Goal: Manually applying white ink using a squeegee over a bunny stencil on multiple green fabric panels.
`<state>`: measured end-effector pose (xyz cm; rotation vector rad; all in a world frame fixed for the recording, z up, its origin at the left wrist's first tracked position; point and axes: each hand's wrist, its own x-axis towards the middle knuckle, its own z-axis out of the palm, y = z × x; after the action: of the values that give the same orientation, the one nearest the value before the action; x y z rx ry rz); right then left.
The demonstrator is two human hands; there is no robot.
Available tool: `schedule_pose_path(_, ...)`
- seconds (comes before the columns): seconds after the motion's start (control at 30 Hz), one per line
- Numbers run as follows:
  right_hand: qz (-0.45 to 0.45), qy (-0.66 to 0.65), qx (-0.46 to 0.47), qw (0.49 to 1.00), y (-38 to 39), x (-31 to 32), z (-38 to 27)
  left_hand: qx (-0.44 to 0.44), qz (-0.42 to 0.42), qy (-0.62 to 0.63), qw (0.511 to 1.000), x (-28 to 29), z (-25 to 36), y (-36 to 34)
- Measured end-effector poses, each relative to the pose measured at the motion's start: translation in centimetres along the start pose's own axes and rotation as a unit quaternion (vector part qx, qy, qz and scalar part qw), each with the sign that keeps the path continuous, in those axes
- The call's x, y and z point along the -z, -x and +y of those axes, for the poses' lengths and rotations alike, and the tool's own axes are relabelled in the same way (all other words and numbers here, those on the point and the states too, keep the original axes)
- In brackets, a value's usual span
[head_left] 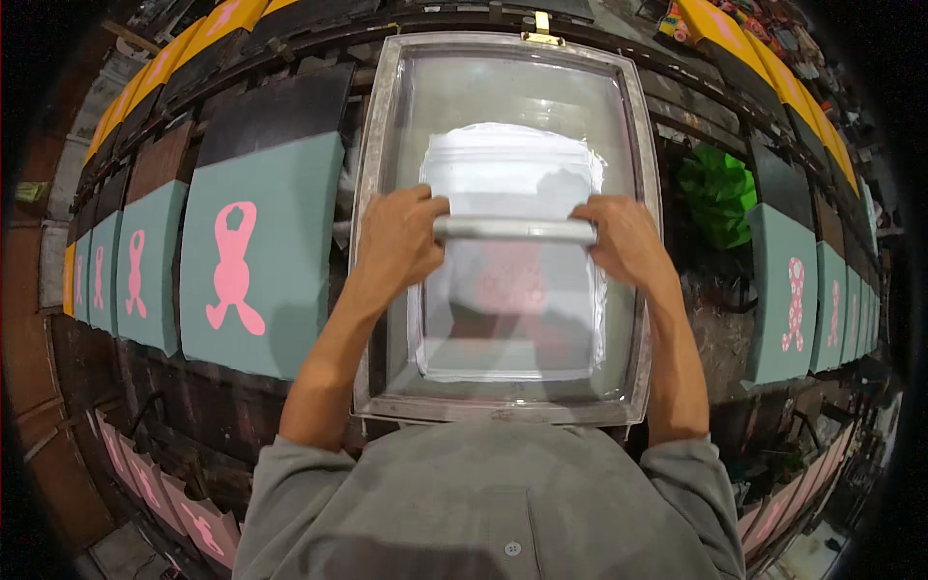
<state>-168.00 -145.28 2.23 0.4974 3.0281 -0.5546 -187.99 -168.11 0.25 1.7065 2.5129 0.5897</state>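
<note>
A screen printing frame point(650, 193) with a pale mesh lies in front of me. Across its middle runs a white squeegee point(517, 228), held level by both hands. My left hand point(398, 237) is closed round its left end, and my right hand point(623, 237) grips the right end. White ink point(507, 159) covers a roughly rectangular area of the mesh, above and below the squeegee. Through the mesh below the bar, a faint pink shape point(512, 280) shows. The squeegee's lower edge is hard to make out.
Grey-green fabric panels point(300, 222) with pink rabbit-like prints lie on dark boards to the left; similar spotted panels point(773, 242) are at the right. A green plastic bag point(717, 193) sits beside the frame. A brass-coloured hinge or clamp point(543, 34) is at the frame's far edge.
</note>
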Motion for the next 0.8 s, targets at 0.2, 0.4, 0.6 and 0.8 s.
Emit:
schedule_pose_path(0.2,-0.004,-0.031,-0.004,0.999,10.7,-1.8,-5.1,0.022,-0.026,0.032,0.999,1.4,5.5,10.4)
schedule_pose_path(0.4,-0.043,-0.064,-0.02,0.997,15.8,-1.5,-7.9,0.056,-0.073,0.044,0.995,2.7,9.0,16.0)
schedule_pose_path(0.6,-0.023,-0.014,0.005,1.0,9.7,0.6,-4.7,0.021,-0.048,0.02,0.998,3.4,5.5,8.9)
schedule_pose_path(0.8,0.057,0.032,0.01,0.998,-3.6,2.7,1.1,0.01,0.041,-0.002,0.999,1.4,-1.2,-4.0)
